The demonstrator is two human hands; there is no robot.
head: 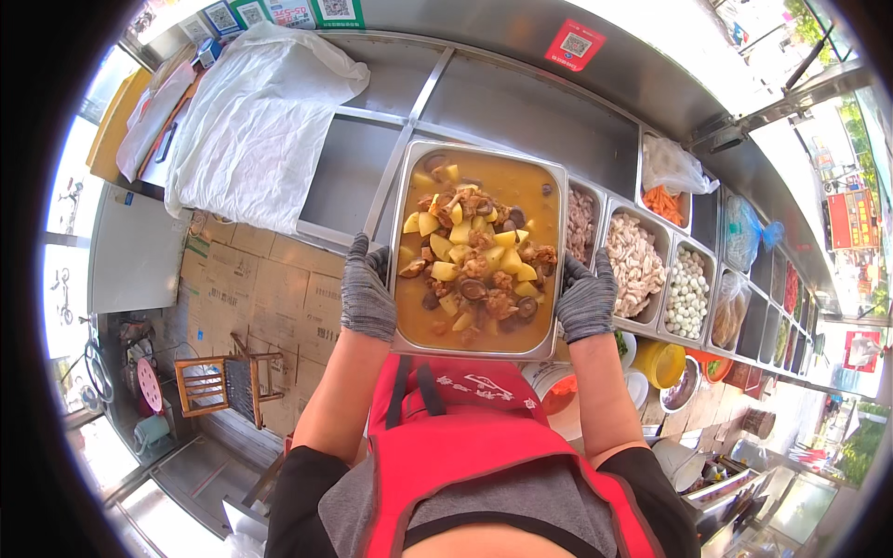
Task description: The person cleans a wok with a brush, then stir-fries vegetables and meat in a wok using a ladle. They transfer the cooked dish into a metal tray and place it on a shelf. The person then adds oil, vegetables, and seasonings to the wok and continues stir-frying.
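A rectangular stainless steel pan (481, 351) of stew, with potato chunks, meat pieces and mushrooms in brown broth, is held up level before my red apron. My left hand (368, 289), in a grey knitted glove, grips its left side. On the opposite side my right hand (588, 296), gloved alike, holds the wall, its thumb near the rim. Beyond the pan lies a steel counter frame (425, 87) with rectangular wells. Close to my right hand stand a pan of pale sliced meat (631, 261) and a pan of darker meat (580, 220).
Rightward, the counter holds quail eggs (687, 289), carrots (663, 204) under a plastic bag, and other bagged food. A white cloth (258, 132) covers the counter's left part. Below are a wooden chair (227, 383), a yellow tub (659, 364) and several bowls.
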